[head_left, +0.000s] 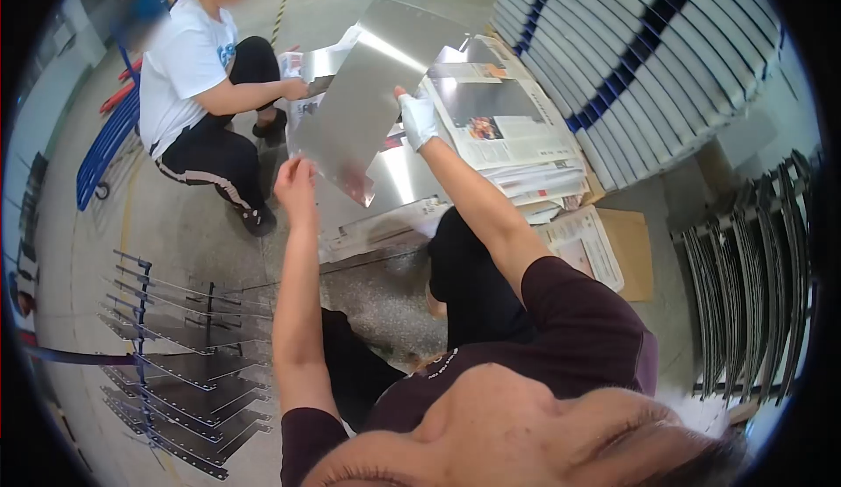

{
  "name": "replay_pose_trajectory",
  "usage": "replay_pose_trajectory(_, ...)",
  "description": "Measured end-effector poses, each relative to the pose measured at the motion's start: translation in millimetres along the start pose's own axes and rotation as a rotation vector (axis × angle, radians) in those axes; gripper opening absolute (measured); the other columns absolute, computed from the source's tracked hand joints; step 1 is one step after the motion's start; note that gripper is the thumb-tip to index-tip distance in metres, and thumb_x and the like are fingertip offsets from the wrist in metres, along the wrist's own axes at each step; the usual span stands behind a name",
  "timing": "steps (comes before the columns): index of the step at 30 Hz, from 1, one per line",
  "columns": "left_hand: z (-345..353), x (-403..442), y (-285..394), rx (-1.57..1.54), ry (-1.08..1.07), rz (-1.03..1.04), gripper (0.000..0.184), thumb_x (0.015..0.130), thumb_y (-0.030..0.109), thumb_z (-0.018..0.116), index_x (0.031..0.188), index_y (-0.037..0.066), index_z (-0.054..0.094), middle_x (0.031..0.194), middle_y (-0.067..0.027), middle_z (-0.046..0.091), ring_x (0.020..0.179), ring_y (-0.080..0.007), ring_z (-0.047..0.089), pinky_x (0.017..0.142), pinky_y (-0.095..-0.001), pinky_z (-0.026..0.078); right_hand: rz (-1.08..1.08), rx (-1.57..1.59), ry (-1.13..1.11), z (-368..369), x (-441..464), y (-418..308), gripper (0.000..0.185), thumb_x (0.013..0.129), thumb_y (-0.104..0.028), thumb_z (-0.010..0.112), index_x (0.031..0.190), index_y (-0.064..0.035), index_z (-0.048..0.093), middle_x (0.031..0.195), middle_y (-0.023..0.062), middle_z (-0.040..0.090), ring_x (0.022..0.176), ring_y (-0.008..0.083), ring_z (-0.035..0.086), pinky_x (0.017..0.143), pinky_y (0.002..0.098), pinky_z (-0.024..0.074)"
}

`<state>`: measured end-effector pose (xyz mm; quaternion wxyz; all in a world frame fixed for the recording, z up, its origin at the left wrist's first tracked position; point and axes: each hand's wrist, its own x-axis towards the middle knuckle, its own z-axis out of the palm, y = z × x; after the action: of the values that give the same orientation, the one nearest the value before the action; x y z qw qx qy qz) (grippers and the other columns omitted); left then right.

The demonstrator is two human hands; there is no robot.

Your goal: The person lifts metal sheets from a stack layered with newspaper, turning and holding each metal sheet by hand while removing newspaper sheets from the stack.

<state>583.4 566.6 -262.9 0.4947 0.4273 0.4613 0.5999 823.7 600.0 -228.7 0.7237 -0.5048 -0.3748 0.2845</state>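
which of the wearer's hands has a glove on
The right hand, at the right edge of the metal sheet: it wears a white glove, while the left hand, at its left corner, is bare.

The metal sheet point(359, 93) we hold looks smooth and glossy, with a bright streak of reflected light. Our white glove point(419, 119) looks like soft, matt cloth. The newspapers point(499, 150) show us thin printed paper with a flat finish, and the brown cardboard point(629, 255) looks dull. We see dark metal with a faint sheen in the thin plates point(197, 366). Our maroon shirt point(578, 329) is matt cloth; the floor point(368, 299) looks hard and speckled.
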Motion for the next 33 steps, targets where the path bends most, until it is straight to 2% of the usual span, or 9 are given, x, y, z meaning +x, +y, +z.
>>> replay_pose_trajectory(3, 42, 25, 20, 0.023, -0.148, 0.184, 0.021, 0.086, 0.012, 0.057, 0.103, 0.0, 0.061, 0.084, -0.0028, 0.063, 0.074, -0.0082, 0.057, 0.064, -0.0211, 0.044, 0.042, -0.249, -0.034, 23, 6, 56, 0.031, 0.084, -0.022, 0.063, 0.066, -0.0014, 0.048, 0.057, 0.002, 0.048, 0.053, 0.0103, 0.044, 0.048, 0.0306, 0.0387)
replay_pose_trajectory(4, 57, 31, 25, 0.051, -0.218, 0.238, 0.023, 0.086, 0.011, 0.057, 0.104, -0.001, 0.062, 0.084, -0.0033, 0.063, 0.073, -0.0084, 0.057, 0.065, -0.021, 0.044, 0.097, -0.227, -0.035, 29, 11, 80, 0.033, 0.084, -0.024, 0.063, 0.063, -0.0024, 0.048, 0.054, 0.0021, 0.047, 0.051, 0.0105, 0.04, 0.047, 0.0319, 0.0374)
replay_pose_trajectory(7, 102, 49, 25, 0.156, -0.398, 0.343, 0.03, 0.085, 0.013, 0.06, 0.111, -0.001, 0.06, 0.09, -0.0063, 0.064, 0.078, -0.0109, 0.058, 0.07, -0.0229, 0.046, 0.16, -0.208, -0.158, 37, 25, 141, 0.018, 0.088, -0.021, 0.058, 0.089, -0.0034, 0.055, 0.066, 0.0027, 0.056, 0.058, 0.0108, 0.053, 0.05, 0.027, 0.0443)
replay_pose_trajectory(8, 113, 53, 22, 0.201, -0.462, 0.349, 0.034, 0.084, 0.014, 0.061, 0.115, 0.001, 0.058, 0.094, -0.0078, 0.064, 0.082, -0.0132, 0.059, 0.072, -0.0246, 0.046, 0.17, -0.217, -0.179, 38, 27, 156, 0.018, 0.088, -0.021, 0.058, 0.089, -0.0034, 0.055, 0.067, 0.0028, 0.056, 0.059, 0.011, 0.053, 0.051, 0.027, 0.0442)
replay_pose_trajectory(11, 133, 62, 4, 0.391, -0.504, 0.544, 0.042, 0.081, 0.015, 0.061, 0.122, 0.006, 0.054, 0.106, -0.0103, 0.063, 0.091, -0.0186, 0.059, 0.077, -0.0308, 0.047, 0.193, -0.251, -0.189, 44, 22, 175, 0.018, 0.088, -0.021, 0.058, 0.09, -0.0035, 0.054, 0.068, 0.0031, 0.056, 0.06, 0.0114, 0.052, 0.052, 0.0272, 0.0439)
replay_pose_trajectory(12, 136, 65, 0, 0.451, -0.518, 0.533, 0.05, 0.079, 0.015, 0.061, 0.127, 0.009, 0.049, 0.115, -0.0109, 0.059, 0.101, -0.0245, 0.056, 0.082, -0.0378, 0.046, 0.2, -0.263, -0.185, 45, 22, 180, 0.018, 0.088, -0.021, 0.058, 0.09, -0.0035, 0.054, 0.068, 0.0032, 0.056, 0.061, 0.0115, 0.052, 0.052, 0.0273, 0.0438)
replay_pose_trajectory(15, 145, 84, -23, 0.598, -0.475, 0.602, 0.05, 0.079, 0.015, 0.061, 0.127, 0.009, 0.048, 0.116, -0.0113, 0.057, 0.104, -0.0262, 0.054, 0.085, -0.04, 0.044, 0.213, -0.293, -0.186, 50, 24, 190, 0.018, 0.088, -0.021, 0.057, 0.091, -0.0035, 0.054, 0.07, 0.0035, 0.056, 0.062, 0.0119, 0.052, 0.053, 0.0275, 0.0435)
replay_pose_trajectory(22, 158, 108, -51, 0.779, -0.441, 0.734, 0.054, 0.078, 0.017, 0.064, 0.128, 0.01, 0.045, 0.12, -0.0106, 0.053, 0.105, -0.0273, 0.053, 0.088, -0.0414, 0.041, 0.233, -0.322, -0.187, 54, 32, 203, 0.019, 0.088, -0.022, 0.057, 0.093, -0.0037, 0.053, 0.072, 0.0042, 0.055, 0.065, 0.0129, 0.051, 0.056, 0.0279, 0.0429)
replay_pose_trajectory(33, 169, 122, -62, 0.942, -0.497, 0.741, 0.065, 0.078, 0.02, 0.065, 0.136, 0.014, 0.036, 0.117, -0.007, 0.054, 0.099, -0.0251, 0.055, 0.083, -0.0403, 0.041, 0.248, -0.343, -0.183, 56, 38, 216, 0.02, 0.088, -0.023, 0.056, 0.095, -0.0038, 0.052, 0.077, 0.0053, 0.055, 0.071, 0.0144, 0.05, 0.061, 0.0286, 0.0418)
